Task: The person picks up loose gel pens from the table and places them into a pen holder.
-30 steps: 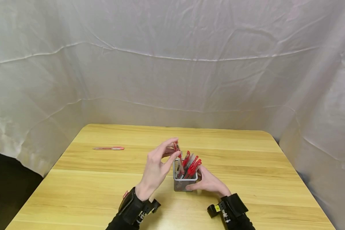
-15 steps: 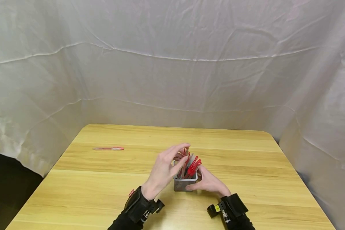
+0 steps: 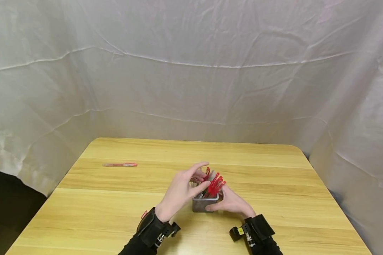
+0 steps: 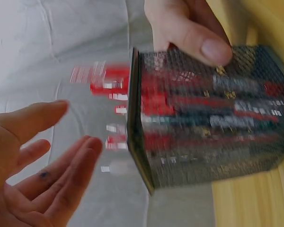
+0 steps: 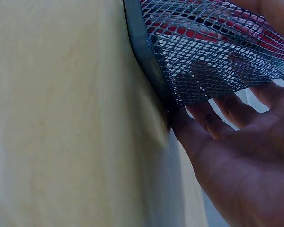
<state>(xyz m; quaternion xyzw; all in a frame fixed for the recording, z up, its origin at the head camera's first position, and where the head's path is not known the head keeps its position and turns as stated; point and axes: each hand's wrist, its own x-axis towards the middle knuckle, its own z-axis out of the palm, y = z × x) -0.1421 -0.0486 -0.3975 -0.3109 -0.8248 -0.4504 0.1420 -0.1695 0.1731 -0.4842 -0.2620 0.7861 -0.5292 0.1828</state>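
A dark mesh pen holder (image 3: 201, 205) with a square rim stands on the table, packed with several red-capped pens (image 3: 215, 186). My right hand (image 3: 231, 202) grips it from the right side, thumb on the near face. In the right wrist view, fingers (image 5: 194, 130) of that hand wrap the mesh wall near the base. Close above the rim, on the left, hovers my left hand (image 3: 178, 187). The left wrist view shows its thumb and fingertips spread apart beside the blurred pen caps (image 4: 109, 85), with nothing between them.
One red pen (image 3: 120, 164) lies flat at the left of the wooden table (image 3: 274, 170), parallel to the far edge. A pale grey curtain (image 3: 191, 88) hangs behind and at both sides. Each wrist wears a black strap with a camera.
My left hand brought a red pen rightward and lowered it into the holder among the others, then let go. My right hand stays on the holder.
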